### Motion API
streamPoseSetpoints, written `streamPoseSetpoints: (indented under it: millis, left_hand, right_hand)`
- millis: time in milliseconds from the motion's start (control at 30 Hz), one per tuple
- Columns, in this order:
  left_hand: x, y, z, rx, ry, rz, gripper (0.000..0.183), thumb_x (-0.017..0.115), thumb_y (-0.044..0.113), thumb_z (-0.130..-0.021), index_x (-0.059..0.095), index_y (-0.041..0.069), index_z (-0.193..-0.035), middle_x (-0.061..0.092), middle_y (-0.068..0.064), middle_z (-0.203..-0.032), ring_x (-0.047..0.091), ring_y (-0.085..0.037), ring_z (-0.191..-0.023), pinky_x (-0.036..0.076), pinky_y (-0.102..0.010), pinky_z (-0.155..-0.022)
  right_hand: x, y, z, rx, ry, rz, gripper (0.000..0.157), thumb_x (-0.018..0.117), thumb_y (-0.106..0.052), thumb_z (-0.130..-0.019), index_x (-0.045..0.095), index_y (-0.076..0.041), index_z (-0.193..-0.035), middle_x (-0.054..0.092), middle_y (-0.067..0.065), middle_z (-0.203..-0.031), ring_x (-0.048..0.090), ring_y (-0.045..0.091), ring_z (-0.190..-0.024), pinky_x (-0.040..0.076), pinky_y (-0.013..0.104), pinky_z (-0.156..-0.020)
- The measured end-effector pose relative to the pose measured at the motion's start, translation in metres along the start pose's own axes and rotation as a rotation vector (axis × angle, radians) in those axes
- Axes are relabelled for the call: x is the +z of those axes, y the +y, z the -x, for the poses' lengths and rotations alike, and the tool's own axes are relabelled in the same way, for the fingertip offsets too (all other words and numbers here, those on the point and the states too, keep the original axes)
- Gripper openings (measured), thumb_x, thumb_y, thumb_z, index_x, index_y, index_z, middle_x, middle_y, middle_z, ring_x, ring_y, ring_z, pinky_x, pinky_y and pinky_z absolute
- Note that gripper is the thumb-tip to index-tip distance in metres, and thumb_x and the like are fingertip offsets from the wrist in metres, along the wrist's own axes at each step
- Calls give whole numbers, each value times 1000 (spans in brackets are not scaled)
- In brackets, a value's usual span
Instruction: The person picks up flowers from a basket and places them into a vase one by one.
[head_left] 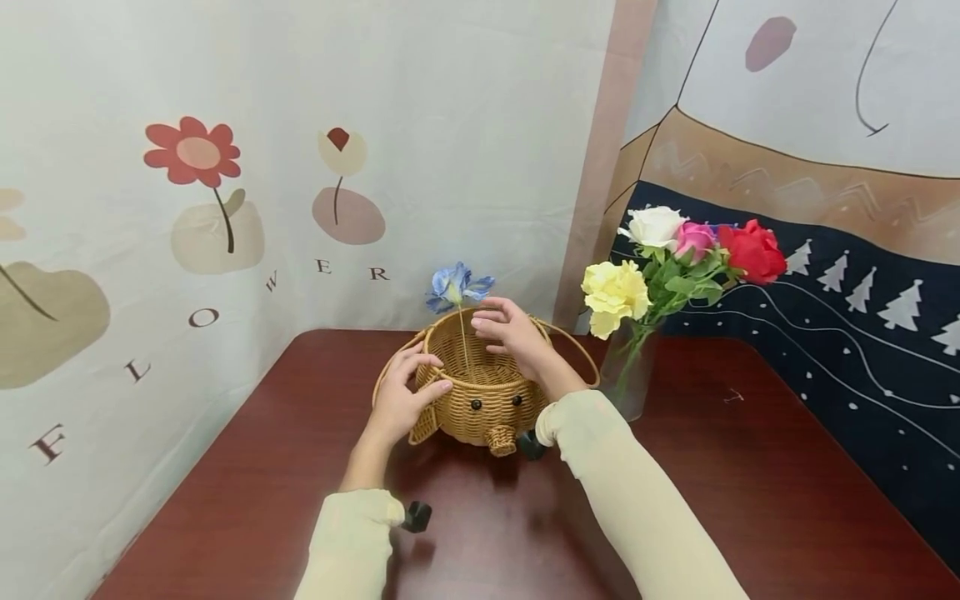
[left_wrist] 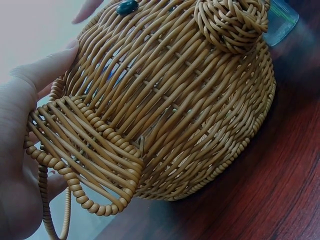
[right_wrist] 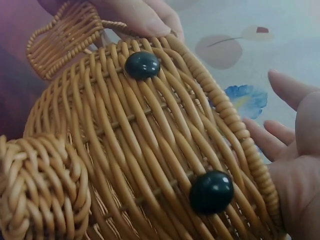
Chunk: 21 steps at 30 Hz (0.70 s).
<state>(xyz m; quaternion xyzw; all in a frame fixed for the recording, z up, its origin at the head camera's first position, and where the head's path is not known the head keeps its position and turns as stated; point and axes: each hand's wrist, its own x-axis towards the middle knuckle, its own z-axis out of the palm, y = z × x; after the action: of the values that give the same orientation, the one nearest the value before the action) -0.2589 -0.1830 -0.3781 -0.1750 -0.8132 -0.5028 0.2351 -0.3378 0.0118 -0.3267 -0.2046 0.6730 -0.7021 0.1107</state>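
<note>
A woven wicker basket (head_left: 487, 417) with black button eyes, a round snout and side flaps like ears stands on the table. My left hand (head_left: 401, 396) grips its left rim, thumb on the near side; in the left wrist view an ear flap (left_wrist: 90, 155) lies beside the palm. Out of the basket's opening rises a blue artificial flower (head_left: 459, 286) on a thin stem. My right hand (head_left: 519, 337) reaches over the right rim, fingers spread loosely near the stem, holding nothing. In the right wrist view the blue bloom (right_wrist: 245, 101) shows beyond the rim.
To the right of the basket, a clear vase (head_left: 626, 379) holds white, pink, red and yellow artificial flowers (head_left: 682, 267). The basket's loop handle (head_left: 581, 350) droops toward that vase. Printed curtains (head_left: 465, 125) hang behind the dark red table (head_left: 480, 533).
</note>
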Motion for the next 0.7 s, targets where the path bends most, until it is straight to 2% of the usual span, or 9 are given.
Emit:
streamPoseSetpoints:
  millis: [133,233,400,467,567,700]
  left_hand:
    - [-1,11,2,8,4,31,30,70,19,-72,58,4,-94,36,-20,-127,31,-35,-117,31,-51,-88]
    - [-1,6,1,1,-1,-13,30,70,25,-72,58,9,-95,36,-17,-128,30,-32,-119,32,-48,-89]
    - [0,-10,-1,-32,4,-55,31,69,39,-70,58,22,-93,37,-8,-129,31,-21,-119,35,-44,-88]
    - [1,-13,-1,-29,4,-51,31,69,40,-69,58,23,-93,37,-6,-130,31,-20,-119,35,-45,-88]
    - [2,-15,-1,-22,0,-48,32,68,40,-70,58,22,-94,37,-5,-130,31,-20,-119,35,-46,-87]
    - [3,-15,-1,-25,-2,-35,33,68,39,-70,58,20,-94,36,-4,-130,30,-21,-119,35,-47,-87]
  right_hand:
    - [1,3,-6,83,-84,39,59,59,-25,-82,27,-18,-131,39,10,-130,43,29,-111,35,46,-86]
    - [3,5,-10,132,-147,76,65,59,-26,-82,21,-18,-135,37,9,-131,40,31,-113,33,48,-88]
    - [7,7,-14,196,-297,213,78,61,-27,-80,9,-20,-138,34,6,-134,38,22,-116,27,48,-92]
    - [8,7,-15,216,-338,235,83,62,-27,-79,4,-22,-139,32,5,-135,34,21,-119,23,50,-94]
    - [9,8,-16,239,-358,233,87,63,-26,-79,-1,-24,-138,30,6,-136,29,22,-122,20,51,-95]
    - [10,9,-17,248,-354,203,88,62,-25,-79,-3,-26,-138,31,10,-135,31,24,-121,19,51,-96]
